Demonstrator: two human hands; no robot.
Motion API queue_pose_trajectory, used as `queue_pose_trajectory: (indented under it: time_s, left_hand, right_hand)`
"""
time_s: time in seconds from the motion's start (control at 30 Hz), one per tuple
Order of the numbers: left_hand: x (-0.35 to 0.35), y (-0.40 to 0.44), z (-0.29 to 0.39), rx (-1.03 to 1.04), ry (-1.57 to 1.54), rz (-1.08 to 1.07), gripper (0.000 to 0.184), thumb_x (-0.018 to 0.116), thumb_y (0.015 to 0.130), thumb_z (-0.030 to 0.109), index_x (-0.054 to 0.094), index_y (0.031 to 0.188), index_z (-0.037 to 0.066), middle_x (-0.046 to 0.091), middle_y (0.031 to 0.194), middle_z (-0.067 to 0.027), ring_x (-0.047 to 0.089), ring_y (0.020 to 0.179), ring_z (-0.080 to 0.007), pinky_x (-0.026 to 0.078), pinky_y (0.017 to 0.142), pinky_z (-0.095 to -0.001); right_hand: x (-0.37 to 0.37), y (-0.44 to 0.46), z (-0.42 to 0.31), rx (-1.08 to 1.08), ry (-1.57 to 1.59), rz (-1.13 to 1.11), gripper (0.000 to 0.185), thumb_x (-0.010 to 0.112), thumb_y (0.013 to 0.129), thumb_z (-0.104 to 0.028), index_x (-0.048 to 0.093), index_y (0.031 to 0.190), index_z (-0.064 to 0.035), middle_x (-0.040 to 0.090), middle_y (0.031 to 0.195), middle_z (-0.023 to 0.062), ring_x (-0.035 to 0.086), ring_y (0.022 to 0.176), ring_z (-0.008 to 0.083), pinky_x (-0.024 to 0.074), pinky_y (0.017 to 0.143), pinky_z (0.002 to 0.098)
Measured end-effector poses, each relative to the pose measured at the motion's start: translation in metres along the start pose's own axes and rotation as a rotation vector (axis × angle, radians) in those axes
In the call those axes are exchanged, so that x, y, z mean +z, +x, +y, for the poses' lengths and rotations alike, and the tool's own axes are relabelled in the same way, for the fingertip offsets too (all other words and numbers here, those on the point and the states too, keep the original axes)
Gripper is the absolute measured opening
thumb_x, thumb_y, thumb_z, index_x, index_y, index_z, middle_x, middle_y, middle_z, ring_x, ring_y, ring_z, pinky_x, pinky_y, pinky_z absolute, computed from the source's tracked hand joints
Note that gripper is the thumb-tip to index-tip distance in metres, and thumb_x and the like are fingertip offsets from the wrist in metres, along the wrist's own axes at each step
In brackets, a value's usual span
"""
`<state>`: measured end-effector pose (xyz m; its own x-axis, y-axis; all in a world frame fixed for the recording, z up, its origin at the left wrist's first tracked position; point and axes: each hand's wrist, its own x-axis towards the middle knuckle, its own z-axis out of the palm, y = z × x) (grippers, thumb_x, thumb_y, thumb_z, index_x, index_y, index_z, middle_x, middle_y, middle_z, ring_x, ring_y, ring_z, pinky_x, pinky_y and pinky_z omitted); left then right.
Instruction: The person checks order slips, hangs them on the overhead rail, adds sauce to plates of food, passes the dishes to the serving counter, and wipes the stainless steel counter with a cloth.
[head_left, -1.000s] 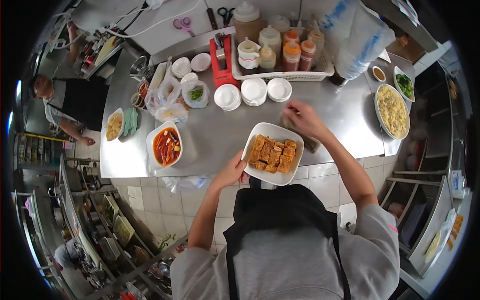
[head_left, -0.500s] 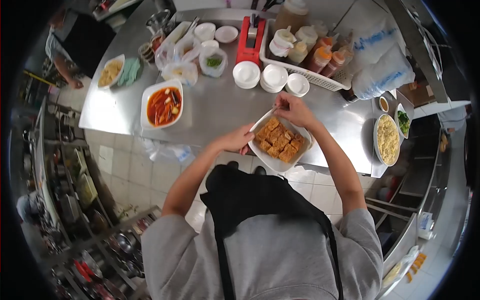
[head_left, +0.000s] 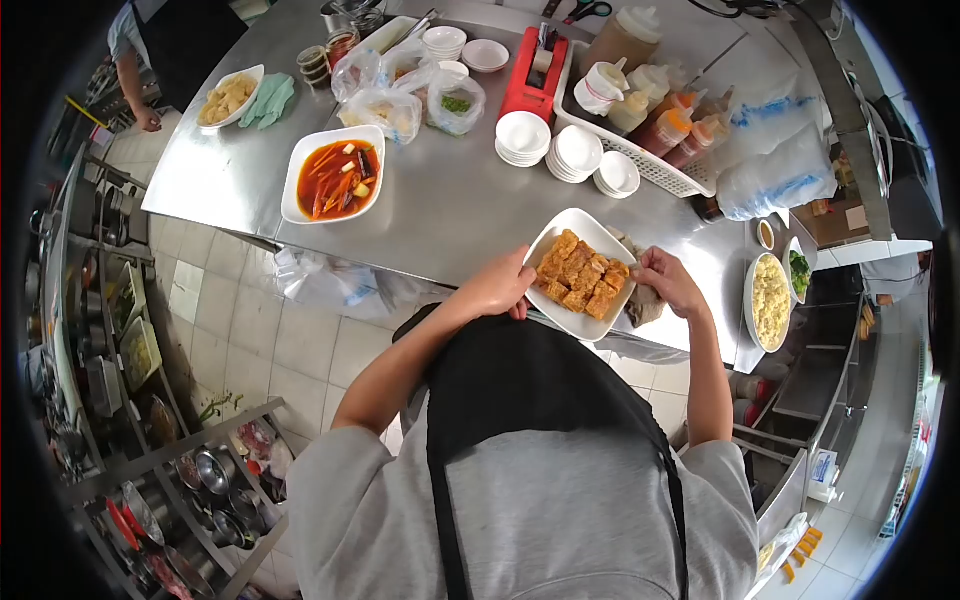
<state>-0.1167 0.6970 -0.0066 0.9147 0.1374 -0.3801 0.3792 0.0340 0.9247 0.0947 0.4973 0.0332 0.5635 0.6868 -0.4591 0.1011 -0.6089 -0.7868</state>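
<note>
A white square bowl [head_left: 553, 226] of golden-brown fried pieces [head_left: 580, 275] is tilted at the counter's front edge. My left hand [head_left: 498, 283] grips its left side, thumb near the rim and fingers below. My right hand [head_left: 672, 282] is closed in a pinch at the bowl's right rim; whatever lies between its fingertips is hidden. A crumpled grey-brown cloth [head_left: 646, 306] lies beside the bowl, just under my right hand.
On the steel counter [head_left: 430, 205] stand a bowl of red soup [head_left: 340, 180], stacked white dishes [head_left: 522, 138], a red dispenser [head_left: 530, 80] and a basket of sauce bottles [head_left: 640, 150]. A bowl of pale yellow food [head_left: 768, 300] sits right. Another person's hand [head_left: 148, 120] shows far left.
My right hand has moved from the bowl's upper rim to its right rim. The bowl has shifted slightly right in view, my left hand still on it. The camera view has also shifted.
</note>
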Motion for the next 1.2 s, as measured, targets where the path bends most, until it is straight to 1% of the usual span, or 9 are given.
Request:
queue_pose_trajectory:
  time_s: [0.33,0.57,0.7,0.73,0.77,0.83,0.97,1.07,1.2]
  left_hand:
    - [0.04,0.007,-0.001,-0.012,-0.195,0.121,0.021,0.031,0.089,0.006,0.029,0.105,-0.007,0.053,0.063,-0.0165,0.058,0.046,-0.0222,0.05,0.042,-0.0319]
    - [0.067,0.017,-0.004,0.016,-0.362,0.075,0.031,0.029,0.092,0.01,0.022,0.12,-0.001,0.052,0.083,-0.0207,0.06,0.056,-0.0219,0.052,0.05,-0.0316]
    - [0.085,0.015,0.001,-0.015,-0.495,-0.022,0.037,0.028,0.096,0.032,0.027,0.117,0.001,0.054,0.083,-0.0188,0.059,0.062,-0.0206,0.05,0.055,-0.0303]
    - [0.078,0.019,0.005,-0.066,-0.429,-0.052,0.039,0.027,0.095,0.034,0.027,0.117,0.002,0.054,0.082,-0.0179,0.059,0.061,-0.02,0.05,0.054,-0.0296]
    - [0.07,0.023,0.006,-0.12,-0.36,-0.078,0.041,0.026,0.095,0.037,0.028,0.118,0.003,0.055,0.08,-0.0169,0.058,0.059,-0.0193,0.05,0.053,-0.0288]
    - [0.048,0.052,-0.006,-0.063,-0.18,0.016,0.044,0.025,0.094,0.041,0.03,0.118,0.004,0.054,0.074,-0.0124,0.055,0.051,-0.016,0.047,0.047,-0.0257]
    - [0.024,0.078,0.013,0.09,0.089,0.035,0.033,0.032,0.093,0.027,0.032,0.115,0.003,0.053,0.071,-0.0102,0.05,0.045,-0.0127,0.043,0.041,-0.0227]
    - [0.008,0.089,0.031,0.013,0.073,-0.159,0.029,0.033,0.09,0.015,0.031,0.116,0.003,0.052,0.071,-0.0104,0.049,0.044,-0.0126,0.042,0.04,-0.0224]
    - [0.015,0.077,0.02,-0.139,-0.145,-0.195,0.023,0.033,0.086,0.01,0.035,0.109,0.004,0.052,0.069,-0.0112,0.047,0.043,-0.0129,0.039,0.038,-0.0232]
  right_hand:
    - [0.062,-0.031,0.033,-0.14,-0.123,0.714,0.021,0.059,0.065,-0.011,0.041,0.061,-0.0012,0.043,0.052,0.0057,0.04,0.05,0.0133,0.0375,0.048,0.0296]
    - [0.088,-0.077,0.037,-0.134,0.462,0.79,0.022,0.058,0.08,-0.01,0.042,0.067,-0.0055,0.049,0.059,-0.0015,0.043,0.052,0.0029,0.035,0.046,0.0188]
    - [0.08,-0.088,0.043,-0.166,0.52,0.774,0.012,0.055,0.084,-0.009,0.057,0.09,0.0006,0.058,0.067,0.004,0.054,0.062,0.0105,0.0422,0.055,0.0214]
    - [0.077,-0.086,0.061,-0.325,-0.001,0.896,0.023,0.054,0.083,-0.007,0.058,0.105,-0.0023,0.063,0.089,0.0127,0.055,0.101,0.0263,0.044,0.079,0.0328]
    - [0.081,-0.091,0.068,-0.257,-0.16,0.836,0.032,0.054,0.081,-0.007,0.054,0.113,-0.0057,0.051,0.12,0.0144,0.025,0.129,0.0339,0.0271,0.099,0.0427]
    - [0.106,-0.087,0.079,-0.205,-0.28,0.762,0.041,0.056,0.079,-0.007,0.049,0.12,-0.0087,0.038,0.134,0.0098,0.018,0.132,0.0341,0.0192,0.103,0.0462]
    - [0.107,-0.087,0.083,-0.265,-0.429,0.862,0.056,0.059,0.064,0.004,0.048,0.117,-0.0097,0.043,0.129,0.0092,0.033,0.124,0.0316,0.0288,0.099,0.0453]
    - [0.086,-0.09,0.096,-0.497,-0.258,0.94,0.045,0.057,0.067,0.004,0.053,0.11,-0.0076,0.055,0.113,0.0137,0.052,0.104,0.0312,0.0423,0.085,0.0388]
    - [0.095,-0.082,0.067,-0.135,0.388,1.016,0.033,0.044,0.088,-0.015,0.047,0.119,-0.0031,0.059,0.1,0.016,0.058,0.083,0.021,0.0453,0.069,0.0318]
